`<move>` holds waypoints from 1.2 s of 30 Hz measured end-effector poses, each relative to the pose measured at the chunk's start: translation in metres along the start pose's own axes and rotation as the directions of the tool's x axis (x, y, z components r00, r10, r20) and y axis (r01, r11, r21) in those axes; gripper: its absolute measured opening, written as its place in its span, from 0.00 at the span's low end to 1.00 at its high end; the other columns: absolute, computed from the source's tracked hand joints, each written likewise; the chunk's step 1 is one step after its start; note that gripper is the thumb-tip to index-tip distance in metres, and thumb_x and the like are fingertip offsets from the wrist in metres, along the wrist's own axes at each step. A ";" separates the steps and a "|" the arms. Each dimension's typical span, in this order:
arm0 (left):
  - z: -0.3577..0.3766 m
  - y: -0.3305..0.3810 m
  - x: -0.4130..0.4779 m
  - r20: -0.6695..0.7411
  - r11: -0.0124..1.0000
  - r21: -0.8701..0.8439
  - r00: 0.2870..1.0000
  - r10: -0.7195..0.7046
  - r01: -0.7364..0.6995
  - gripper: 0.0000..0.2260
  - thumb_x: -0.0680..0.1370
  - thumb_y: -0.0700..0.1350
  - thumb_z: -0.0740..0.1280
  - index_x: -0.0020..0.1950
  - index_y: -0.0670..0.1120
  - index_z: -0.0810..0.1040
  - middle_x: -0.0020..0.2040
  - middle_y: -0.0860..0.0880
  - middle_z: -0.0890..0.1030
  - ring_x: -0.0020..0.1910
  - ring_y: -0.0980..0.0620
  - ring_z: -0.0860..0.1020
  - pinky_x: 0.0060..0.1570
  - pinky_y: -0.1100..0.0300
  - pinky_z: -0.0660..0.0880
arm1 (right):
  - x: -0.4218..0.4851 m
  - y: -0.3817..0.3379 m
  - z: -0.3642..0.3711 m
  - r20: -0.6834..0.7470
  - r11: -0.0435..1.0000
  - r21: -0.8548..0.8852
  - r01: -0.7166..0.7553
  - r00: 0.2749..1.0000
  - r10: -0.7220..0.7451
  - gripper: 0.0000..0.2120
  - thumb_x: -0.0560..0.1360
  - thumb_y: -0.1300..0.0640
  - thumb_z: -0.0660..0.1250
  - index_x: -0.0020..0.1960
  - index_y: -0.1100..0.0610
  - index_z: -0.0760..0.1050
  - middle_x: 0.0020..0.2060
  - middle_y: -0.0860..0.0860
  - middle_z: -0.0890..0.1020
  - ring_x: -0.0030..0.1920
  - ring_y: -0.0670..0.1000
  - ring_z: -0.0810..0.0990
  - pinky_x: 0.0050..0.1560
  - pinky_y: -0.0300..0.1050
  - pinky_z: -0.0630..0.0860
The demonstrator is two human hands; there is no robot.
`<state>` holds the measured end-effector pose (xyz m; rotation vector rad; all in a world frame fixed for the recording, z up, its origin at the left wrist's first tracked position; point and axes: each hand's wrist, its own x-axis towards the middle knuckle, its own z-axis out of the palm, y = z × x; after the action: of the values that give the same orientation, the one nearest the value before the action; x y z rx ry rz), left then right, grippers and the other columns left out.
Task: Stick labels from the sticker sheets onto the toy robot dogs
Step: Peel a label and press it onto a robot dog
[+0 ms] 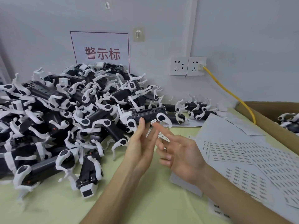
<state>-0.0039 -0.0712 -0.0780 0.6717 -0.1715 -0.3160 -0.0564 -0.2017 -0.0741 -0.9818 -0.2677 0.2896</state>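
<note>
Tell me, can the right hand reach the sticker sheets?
Probably yes. The sticker sheets lie flat on the table right beside the right hand, with nothing between them, and the left hand holds the dog.

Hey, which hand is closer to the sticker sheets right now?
Right. The right hand is just beside the sticker sheets, at their edge. The left hand is farther off, beyond the right one, holding up a toy dog by the pile.
</note>
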 end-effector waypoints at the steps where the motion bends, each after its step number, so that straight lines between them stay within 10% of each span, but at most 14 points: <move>1: -0.001 -0.001 0.000 0.008 1.000 0.010 1.000 -0.004 0.004 0.20 0.78 0.54 0.68 0.64 0.42 0.78 0.61 0.46 0.79 0.47 0.47 0.83 0.77 0.46 0.62 | 0.000 0.000 -0.001 -0.003 1.000 0.011 0.002 1.000 -0.002 0.23 0.76 0.53 0.64 0.71 0.47 0.77 0.38 0.50 0.73 0.32 0.48 0.62 0.33 0.41 0.62; 4: -0.001 -0.002 0.001 -0.003 0.999 0.023 1.000 -0.030 0.030 0.19 0.79 0.55 0.66 0.63 0.43 0.78 0.63 0.46 0.81 0.64 0.39 0.81 0.81 0.43 0.55 | 0.001 0.001 -0.002 -0.011 0.999 0.045 -0.001 1.000 0.002 0.23 0.78 0.54 0.62 0.72 0.47 0.76 0.37 0.50 0.73 0.32 0.48 0.62 0.33 0.41 0.62; 8: -0.001 -0.001 -0.001 -0.001 0.996 0.060 0.998 -0.064 0.064 0.20 0.78 0.56 0.67 0.65 0.45 0.76 0.68 0.43 0.81 0.60 0.39 0.82 0.81 0.40 0.52 | 0.001 0.002 -0.003 -0.007 0.998 0.065 -0.004 1.000 0.004 0.22 0.78 0.53 0.61 0.72 0.47 0.76 0.37 0.49 0.73 0.32 0.48 0.62 0.34 0.42 0.61; 11: -0.003 0.000 -0.002 0.000 0.994 0.064 0.996 -0.087 0.087 0.27 0.81 0.55 0.65 0.76 0.43 0.71 0.60 0.46 0.85 0.77 0.35 0.57 0.79 0.41 0.52 | 0.001 0.002 -0.003 -0.017 0.996 0.086 -0.007 1.000 0.008 0.22 0.78 0.54 0.61 0.71 0.47 0.77 0.36 0.50 0.73 0.32 0.48 0.62 0.33 0.42 0.61; 15: -0.002 0.002 -0.004 0.028 0.989 0.107 0.994 -0.107 0.103 0.17 0.79 0.54 0.67 0.63 0.45 0.78 0.65 0.43 0.83 0.80 0.35 0.52 0.81 0.41 0.53 | 0.002 0.002 -0.003 -0.033 0.993 0.114 -0.014 0.999 0.018 0.22 0.78 0.54 0.61 0.71 0.47 0.77 0.35 0.50 0.71 0.32 0.49 0.60 0.33 0.42 0.60; 26: 0.005 0.002 -0.008 0.060 0.984 0.178 0.997 -0.040 0.029 0.12 0.77 0.51 0.68 0.37 0.54 0.89 0.56 0.51 0.87 0.64 0.56 0.81 0.79 0.50 0.62 | 0.002 0.003 -0.004 -0.024 0.988 0.151 -0.023 0.999 0.027 0.22 0.78 0.54 0.62 0.71 0.46 0.77 0.34 0.50 0.70 0.32 0.49 0.59 0.33 0.42 0.59; 36: 0.012 0.005 -0.017 -0.003 0.962 0.270 0.999 -0.046 0.045 0.19 0.84 0.50 0.64 0.36 0.56 0.87 0.68 0.40 0.81 0.72 0.33 0.68 0.79 0.36 0.52 | 0.002 0.007 -0.002 -0.007 0.979 0.199 -0.033 0.999 0.035 0.21 0.80 0.54 0.59 0.70 0.47 0.78 0.34 0.50 0.71 0.31 0.48 0.61 0.32 0.42 0.62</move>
<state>-0.0221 -0.0686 -0.0666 0.9468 -0.2043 -0.3409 -0.0544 -0.1989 -0.0807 -0.7901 -0.2082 0.3360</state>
